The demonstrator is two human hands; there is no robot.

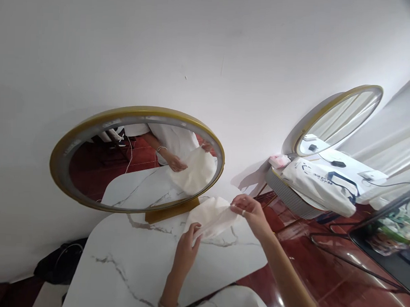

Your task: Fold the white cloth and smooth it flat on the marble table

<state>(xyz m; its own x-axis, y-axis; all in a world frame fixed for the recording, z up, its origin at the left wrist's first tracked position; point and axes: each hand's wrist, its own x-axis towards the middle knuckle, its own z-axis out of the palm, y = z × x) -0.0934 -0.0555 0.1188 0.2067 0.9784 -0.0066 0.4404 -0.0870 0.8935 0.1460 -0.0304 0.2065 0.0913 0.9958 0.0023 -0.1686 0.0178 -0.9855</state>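
Note:
A thin, soft white sheet (211, 217), like a tissue or a cloth, is stretched between my hands over the right part of the marble-patterned table (119, 254). My left hand (188, 241) pinches its near left edge. With a ring on one finger, my right hand (248, 210) pinches the sheet's right corner between thumb and fingers. Just behind the sheet stands a round gold-framed mirror (139, 109) on a gold base (170, 211). Both hands and the sheet show in its glass.
To the right, a second table carries a white bag with dark print (317, 181), a pink pack (279, 161), a black adapter (338, 164) and another gold mirror (343, 96). A black tabletop with plastic bags (388, 238) is at far right. A black bag (59, 260) lies left.

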